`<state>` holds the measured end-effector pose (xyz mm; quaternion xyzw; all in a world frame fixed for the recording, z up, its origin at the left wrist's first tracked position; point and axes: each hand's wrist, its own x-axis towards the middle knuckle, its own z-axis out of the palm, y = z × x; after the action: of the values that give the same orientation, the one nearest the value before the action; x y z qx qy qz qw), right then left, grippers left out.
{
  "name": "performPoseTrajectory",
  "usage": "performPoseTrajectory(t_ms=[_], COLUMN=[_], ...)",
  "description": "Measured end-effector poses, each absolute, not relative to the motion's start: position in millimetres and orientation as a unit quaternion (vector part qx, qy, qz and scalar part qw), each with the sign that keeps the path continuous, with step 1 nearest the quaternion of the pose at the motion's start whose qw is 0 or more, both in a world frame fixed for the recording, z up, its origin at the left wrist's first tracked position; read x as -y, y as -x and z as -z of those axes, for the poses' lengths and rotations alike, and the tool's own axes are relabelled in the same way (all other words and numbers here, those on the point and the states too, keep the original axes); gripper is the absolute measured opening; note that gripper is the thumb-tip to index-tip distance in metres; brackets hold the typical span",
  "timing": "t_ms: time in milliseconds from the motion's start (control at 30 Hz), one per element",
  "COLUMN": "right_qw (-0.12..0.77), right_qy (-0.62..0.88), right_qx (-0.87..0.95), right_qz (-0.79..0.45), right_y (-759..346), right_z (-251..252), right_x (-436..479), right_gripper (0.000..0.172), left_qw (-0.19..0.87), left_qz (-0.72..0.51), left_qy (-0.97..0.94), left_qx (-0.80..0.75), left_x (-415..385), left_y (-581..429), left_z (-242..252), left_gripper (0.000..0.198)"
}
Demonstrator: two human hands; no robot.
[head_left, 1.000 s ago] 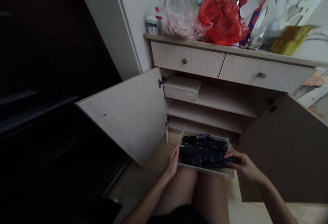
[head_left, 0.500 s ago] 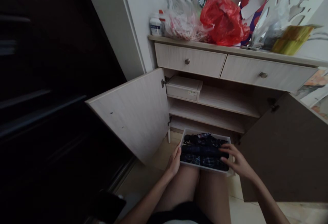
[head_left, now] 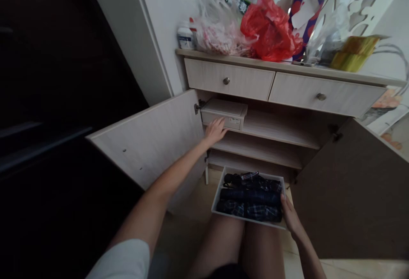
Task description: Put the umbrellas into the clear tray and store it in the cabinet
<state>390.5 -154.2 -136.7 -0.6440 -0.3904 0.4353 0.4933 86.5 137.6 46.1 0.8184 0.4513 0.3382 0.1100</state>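
My left hand (head_left: 215, 130) reaches into the cabinet, fingers apart, at the front of a small white lidded box (head_left: 223, 113) on the upper shelf. It holds nothing. On my lap rests a shallow white tray (head_left: 214, 204) holding folded dark plaid umbrellas (head_left: 249, 200), packed side by side. My right hand (head_left: 290, 216) grips the tray's right edge, away from the box. My knees (head_left: 228, 245) lie just below the tray.
The pale wood cabinet (head_left: 230, 81) has two drawers with round knobs and shelves below. Both lower doors stand open to either side. Plastic bags, a red one (head_left: 271, 32) among them, and a white bottle (head_left: 185, 38) crowd its top. A dark doorway lies to the left.
My left hand has left the tray's left side and moved up to the shelf beside the white box. My right hand has slid off the umbrellas to the tray's right edge.
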Motion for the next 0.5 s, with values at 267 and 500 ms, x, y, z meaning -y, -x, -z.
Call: performPoseTrajectory(t_ms=[267, 500], right_qw=[0.495, 0.485], right_qy=[0.675, 0.669], right_qx=[0.357, 0.367], right_qz=[-0.415, -0.427], right_y=[-386, -392], right_z=[134, 131], right_x=[158, 154], right_gripper=[0.094, 0.093], left_qw=[0.035, 0.018], left_qz=[-0.231, -0.23], left_qy=[-0.861, -0.876], left_qx=[-0.452, -0.423], left_x=[-227, -223], left_y=[-148, -186], left_z=[-53, -41], left_gripper=[0.049, 0.04])
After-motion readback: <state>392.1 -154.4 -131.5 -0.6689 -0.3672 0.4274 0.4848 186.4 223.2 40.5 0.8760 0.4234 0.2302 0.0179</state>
